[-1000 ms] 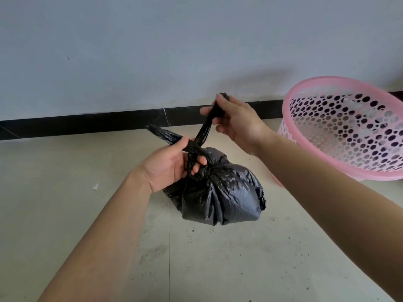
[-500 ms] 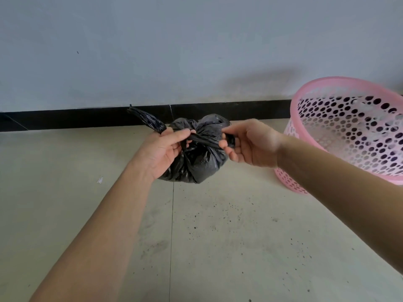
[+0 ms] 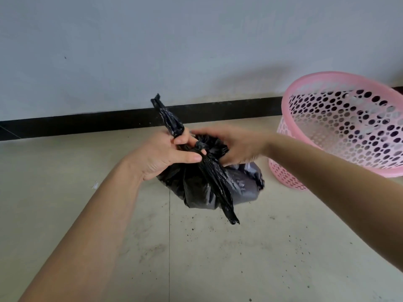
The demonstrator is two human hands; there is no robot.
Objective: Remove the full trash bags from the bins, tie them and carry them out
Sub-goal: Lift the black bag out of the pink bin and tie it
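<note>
A small full black trash bag [image 3: 196, 188] hangs in the air in front of me, above the floor. My left hand [image 3: 161, 155] grips one twisted tail of the bag, and that tail sticks up past my fingers toward the wall. My right hand [image 3: 235, 147] holds the bag's gathered neck beside a small knot. The other tail hangs loose down the front of the bag. A pink perforated plastic bin [image 3: 349, 127] stands tilted at the right, with no bag visible in it.
A grey wall with a black skirting strip [image 3: 87, 125] runs across the back. The pale tiled floor [image 3: 218, 258] below the bag is speckled with dark crumbs. A small white scrap [image 3: 95, 185] lies on the floor at the left.
The bag has dropped lower and hangs from its neck again. My right hand let go of one tail, which now dangles in front. The left-hand tail points up.
</note>
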